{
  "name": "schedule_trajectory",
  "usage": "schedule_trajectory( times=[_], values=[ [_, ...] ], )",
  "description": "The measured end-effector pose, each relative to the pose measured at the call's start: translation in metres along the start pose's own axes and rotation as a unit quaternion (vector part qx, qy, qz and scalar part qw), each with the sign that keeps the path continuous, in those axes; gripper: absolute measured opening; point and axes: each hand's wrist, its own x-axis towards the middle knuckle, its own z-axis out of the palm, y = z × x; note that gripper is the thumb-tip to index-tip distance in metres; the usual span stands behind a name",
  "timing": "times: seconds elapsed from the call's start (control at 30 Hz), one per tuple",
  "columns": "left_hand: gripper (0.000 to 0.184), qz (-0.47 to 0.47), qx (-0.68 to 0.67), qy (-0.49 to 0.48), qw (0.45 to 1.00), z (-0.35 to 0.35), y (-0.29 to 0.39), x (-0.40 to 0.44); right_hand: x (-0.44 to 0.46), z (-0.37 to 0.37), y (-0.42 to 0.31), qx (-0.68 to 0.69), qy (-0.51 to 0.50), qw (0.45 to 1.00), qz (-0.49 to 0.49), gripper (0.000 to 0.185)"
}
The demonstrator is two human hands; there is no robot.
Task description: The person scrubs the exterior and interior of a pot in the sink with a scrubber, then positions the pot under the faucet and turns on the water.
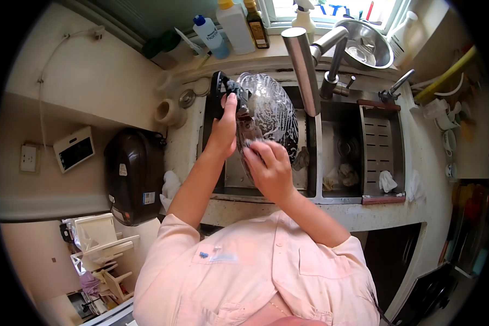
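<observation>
A round metal pan (273, 117), streaked with white suds, is tilted on its side over the left sink basin (312, 182). Its black handle (218, 89) points up to the left, joined by a metal bracket. My left hand (225, 127) is closed around the pan at the handle's base, thumb up along the bracket. Lower on the pan, at its near edge, my right hand (269, 167) presses with curled fingers. Something small and pale shows at those fingertips, but I cannot make out what it is.
A faucet (301, 70) rises behind the basins. Right of it are a steel bowl (364, 46) and a slotted drain tray (383, 144) with a white cloth (387, 182). Bottles (236, 27) line the back ledge. A dark brown appliance (135, 176) stands left.
</observation>
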Motion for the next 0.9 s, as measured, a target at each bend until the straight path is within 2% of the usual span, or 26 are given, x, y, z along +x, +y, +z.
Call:
schedule_trajectory(
  times=[0.07,0.2,0.33,0.43,0.57,0.7,0.83,0.9],
  values=[
    [0.026,0.009,0.004,0.0,1.0,0.003,0.0,-0.004,0.019,0.004,0.004,0.013,0.036,0.999,0.009,0.021],
    [0.029,0.027,0.026,-0.013,0.999,0.005,0.001,-0.007,0.037,0.018,0.014,-0.016,-0.007,0.999,0.029,0.016],
    [0.024,0.028,0.029,-0.006,0.999,0.021,0.007,-0.014,0.034,0.01,0.013,-0.011,0.019,0.989,0.146,0.019],
    [0.023,0.038,0.028,0.01,0.999,0.026,0.009,-0.019,0.028,0.001,0.007,-0.012,0.019,0.992,0.127,0.018],
    [0.022,0.037,0.039,0.005,0.999,0.026,0.006,-0.018,0.025,0.013,0.01,-0.006,0.019,1.0,0.007,0.018],
    [0.021,0.028,0.037,-0.031,0.998,0.023,0.006,-0.018,0.033,0.012,0.012,-0.024,0.002,0.995,0.099,0.019],
    [0.024,-0.003,0.022,0.031,0.999,0.034,0.012,-0.023,0.026,-0.006,0.018,0.034,0.041,0.975,0.217,0.019],
    [0.025,0.015,-0.003,-0.014,1.0,0.028,0.013,-0.022,0.025,-0.011,0.023,0.073,0.054,0.976,0.2,0.024]
  ],
)
